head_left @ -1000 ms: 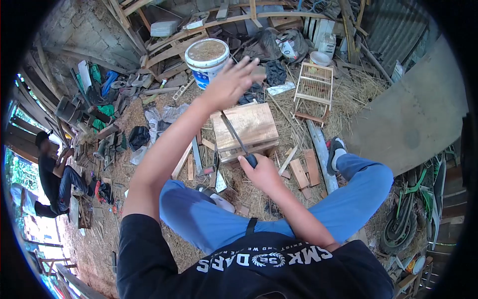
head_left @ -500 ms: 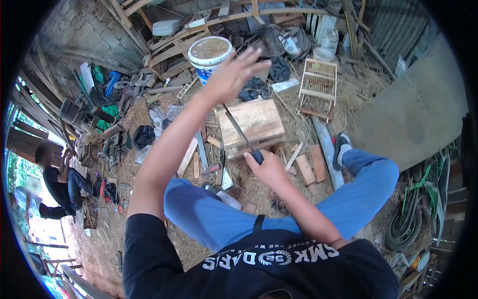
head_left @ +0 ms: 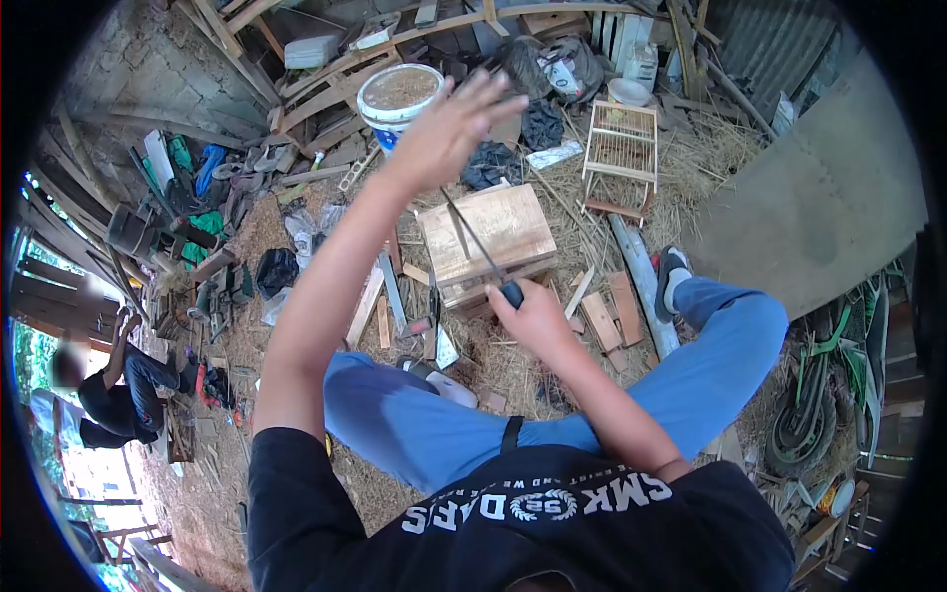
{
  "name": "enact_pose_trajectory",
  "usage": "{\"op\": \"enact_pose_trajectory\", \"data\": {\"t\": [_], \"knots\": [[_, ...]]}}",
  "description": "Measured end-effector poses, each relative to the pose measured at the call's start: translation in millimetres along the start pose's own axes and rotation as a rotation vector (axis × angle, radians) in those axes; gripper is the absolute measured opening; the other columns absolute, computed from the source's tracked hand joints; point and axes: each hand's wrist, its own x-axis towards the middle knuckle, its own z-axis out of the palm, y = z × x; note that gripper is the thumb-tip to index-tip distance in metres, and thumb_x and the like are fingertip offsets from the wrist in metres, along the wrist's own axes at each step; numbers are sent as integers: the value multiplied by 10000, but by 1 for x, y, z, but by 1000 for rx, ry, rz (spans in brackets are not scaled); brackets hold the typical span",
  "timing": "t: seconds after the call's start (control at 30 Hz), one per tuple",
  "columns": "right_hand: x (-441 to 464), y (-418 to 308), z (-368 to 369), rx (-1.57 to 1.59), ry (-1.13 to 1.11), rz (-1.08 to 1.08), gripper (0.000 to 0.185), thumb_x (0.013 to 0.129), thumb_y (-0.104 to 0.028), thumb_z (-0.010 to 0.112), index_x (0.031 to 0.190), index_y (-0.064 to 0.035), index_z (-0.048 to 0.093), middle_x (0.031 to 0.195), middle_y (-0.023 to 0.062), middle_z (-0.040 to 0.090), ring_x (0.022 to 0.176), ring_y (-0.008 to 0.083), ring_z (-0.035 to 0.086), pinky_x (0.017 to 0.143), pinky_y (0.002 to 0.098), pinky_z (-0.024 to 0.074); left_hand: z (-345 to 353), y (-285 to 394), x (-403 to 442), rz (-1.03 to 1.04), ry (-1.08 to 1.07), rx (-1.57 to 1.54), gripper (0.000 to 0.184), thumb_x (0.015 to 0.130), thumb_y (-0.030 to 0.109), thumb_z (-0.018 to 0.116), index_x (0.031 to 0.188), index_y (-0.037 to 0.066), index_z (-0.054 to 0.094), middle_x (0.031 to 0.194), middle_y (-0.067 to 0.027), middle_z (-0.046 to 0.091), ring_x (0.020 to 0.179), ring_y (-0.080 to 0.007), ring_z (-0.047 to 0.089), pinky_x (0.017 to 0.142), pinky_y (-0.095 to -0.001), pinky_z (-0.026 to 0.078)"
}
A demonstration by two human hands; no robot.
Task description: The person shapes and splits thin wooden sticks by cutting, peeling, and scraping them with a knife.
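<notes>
My right hand (head_left: 533, 314) is closed around the black handle (head_left: 512, 293) of a long, thin metal tool (head_left: 477, 241). The shaft slants up and left across a thick, pale wooden block (head_left: 518, 222), whose flat top faces me. Whether the shaft touches the wood I cannot tell. My left hand (head_left: 449, 133) is raised above the block's far left corner, fingers spread and holding nothing. It hides part of the scene near the shaft's far end.
A bucket (head_left: 401, 91) stands beyond my left hand, a wooden rack (head_left: 621, 153) to the right. Wood offcuts (head_left: 604, 324) lie around the block. A large board (head_left: 819, 207) leans at right. Another person (head_left: 113, 395) sits at far left.
The view has shifted slightly, so the block and bucket appear a little further up and left. Both hands keep nearly the same pose, and the right still grips the tool.
</notes>
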Motion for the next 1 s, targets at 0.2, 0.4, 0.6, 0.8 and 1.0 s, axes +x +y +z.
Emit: {"op": "enact_pose_trajectory", "data": {"t": [0.2,0.4,0.6,0.8,1.0], "knots": [[8,-1,-15,-2,-21,76,504,945,-470,712,873,29,717,793,289,704,809,473,719,740,508,560,-57,28,38,144,283,96,567,1145,478,181,1539,317,555,1694,-81,371,1593,-316,267,1311,-519,130],[0,-1,-6,31,-13,18,511,967,-470,688,877,32,718,796,280,707,829,479,713,746,514,556,38,3,-5,-52,-419,82,633,1133,525,145,1512,253,573,1679,-98,396,1595,-318,266,1311,-475,181],[17,8,-20,65,-17,59,490,973,-472,680,913,11,737,794,261,713,807,446,724,746,490,558,-13,4,-20,-193,521,-292,355,1063,174,406,1287,14,630,1442,-201,614,1403,-363,526,1199,-450,358],[11,8,-19,24,-57,59,499,974,-478,674,873,9,718,748,231,699,744,421,700,707,473,544,115,10,-155,-708,562,-271,423,969,86,585,1377,-26,582,1300,-202,643,1225,-291,630,1105,-403,457],[7,4,-2,-3,-70,38,493,969,-484,684,915,5,725,753,232,698,728,426,699,702,475,544,128,38,-151,-933,-43,-332,371,971,153,713,1326,48,692,1045,-222,764,992,-323,764,879,-379,572]]}}
